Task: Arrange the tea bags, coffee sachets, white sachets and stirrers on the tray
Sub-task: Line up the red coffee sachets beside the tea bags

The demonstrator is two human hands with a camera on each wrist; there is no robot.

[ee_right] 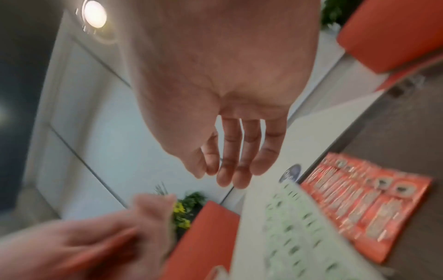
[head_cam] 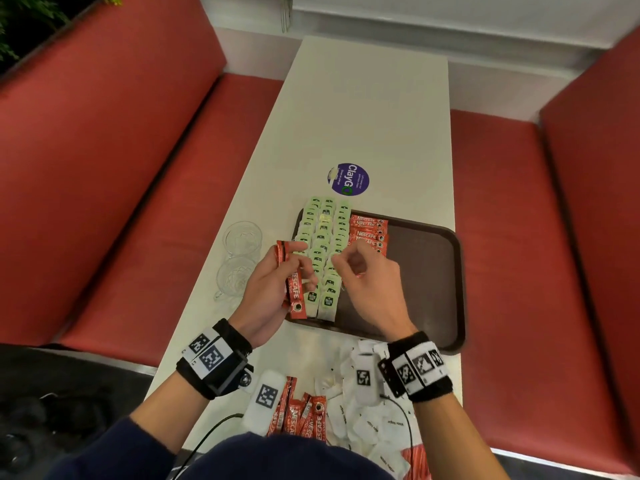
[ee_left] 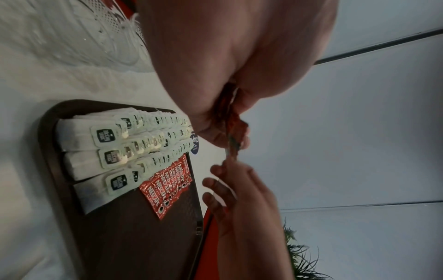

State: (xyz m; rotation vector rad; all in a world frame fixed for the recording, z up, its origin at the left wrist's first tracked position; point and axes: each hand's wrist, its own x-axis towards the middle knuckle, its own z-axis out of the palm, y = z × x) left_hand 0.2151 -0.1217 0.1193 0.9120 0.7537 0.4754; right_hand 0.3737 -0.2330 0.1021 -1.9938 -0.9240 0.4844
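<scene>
Sachets in hand, tray half filled

Tray [head_cam: 429, 271] sits on the white table [head_cam: 363, 116], its right edge close to the table's right edge and its near rim just ahead of your wrists. Its right half is bare brown surface, the open room for laying more down. Beyond the far rim the table runs on, with only a round purple sticker [head_cam: 348, 179] just past the tray.

Tea bags [head_cam: 323, 251] fill the tray's left side in three overlapping rows running from near rim to far rim; the farthest bags overhang the far rim. Coffee sachets on the tray [head_cam: 369, 233] lie just right of the tea rows at the far end, long axes running left to right.

Your left hand [head_cam: 273, 289] hovers over the tray's left edge, fingers and thumb curled round a few held coffee sachets [head_cam: 294, 292]. Their long axis runs near to far, tilted a little left at the far end, the cup-print end toward you.

Your right hand [head_cam: 367, 282] hangs over the tea rows. Fingers are loosely curled in the head view, straight and close together in the blurred wrist view; nothing shows between them.

Two glass cups [head_cam: 240, 258] stand left of the tray, near the table's left edge. White sachets [head_cam: 367, 424] and loose coffee sachets [head_cam: 304, 417] lie heaped on the table near your body. Red benches [head_cam: 121, 202] flank both sides.
</scene>
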